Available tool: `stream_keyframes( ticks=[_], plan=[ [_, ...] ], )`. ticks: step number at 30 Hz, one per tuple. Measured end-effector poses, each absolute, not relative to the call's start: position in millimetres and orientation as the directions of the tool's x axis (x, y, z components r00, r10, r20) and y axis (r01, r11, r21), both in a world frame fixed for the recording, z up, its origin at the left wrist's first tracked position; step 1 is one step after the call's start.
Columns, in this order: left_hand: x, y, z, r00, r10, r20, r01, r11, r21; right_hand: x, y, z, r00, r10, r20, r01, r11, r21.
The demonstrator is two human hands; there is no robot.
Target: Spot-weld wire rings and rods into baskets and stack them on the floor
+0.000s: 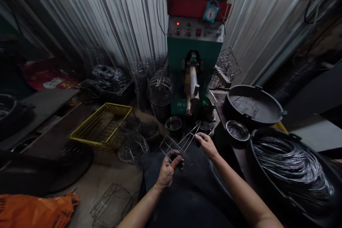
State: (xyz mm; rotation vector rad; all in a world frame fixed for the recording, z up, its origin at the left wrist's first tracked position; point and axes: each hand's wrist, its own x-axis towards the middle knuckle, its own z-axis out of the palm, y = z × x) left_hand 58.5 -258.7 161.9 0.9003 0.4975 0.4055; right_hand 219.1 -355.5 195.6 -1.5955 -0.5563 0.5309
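Note:
A thin metal wire frame [181, 146] spans the space between my two hands, over my dark-clothed lap. My left hand [169, 168] is closed on its lower left part, with an orange wrap around one finger. Pinched by its upper right end, the frame also sits in the fingers of my right hand [205, 144]. Just beyond the hands stands a green machine with a red light, a spot welder by its look [181, 57]; its copper-coloured electrode tip [189, 110] points down above the frame's far end. Small bowls, one a metal bowl [173, 124], sit below the machine.
To the right, a black tub [301, 206] holds many bent wires, beside a small bowl of metal bits [237, 130] and a round black tray [269, 112]. Left are a yellow wire crate [100, 143], wire baskets [133, 148] and an orange bag [34, 210] on the floor.

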Motion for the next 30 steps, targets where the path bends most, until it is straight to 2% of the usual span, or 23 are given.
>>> stream_keyframes(
  ticks=[8,12,30],
  plan=[
    [70,-250,171,0.821,0.502,-0.273,-0.089,0.584,0.807,227,-342,187,0.776,0.623,-0.093,-0.172,0.067,-0.983],
    [80,-245,176,0.820,0.488,-0.299,-0.079,0.614,0.785,235,-334,186,0.782,0.609,-0.137,-0.237,0.086,-0.968],
    [124,-228,185,0.819,0.505,-0.271,-0.114,0.607,0.787,277,-307,189,0.805,0.586,-0.095,-0.225,0.153,-0.962]
  ],
)
